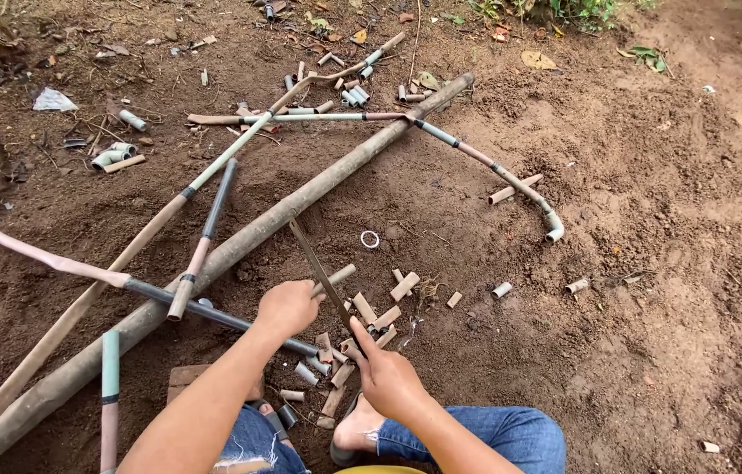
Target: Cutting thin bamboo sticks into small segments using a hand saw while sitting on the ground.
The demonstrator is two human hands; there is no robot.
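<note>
While both hands work over bare soil, a thin blade (318,268) rests across a long bamboo pole (239,246).
Left hand (288,307) closed over a small piece just beside the pole; right hand (386,377) gripping the blade's lower end. Short cut bamboo pieces (371,316) lie scattered between the hands. A white ring (370,239) lies on the ground (652,263) beyond.

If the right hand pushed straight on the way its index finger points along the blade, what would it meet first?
Probably the short cut pipe piece lying across the blade, just ahead of the right hand. Past that lies the long thick pole. Depth is hard to judge from above.
</note>
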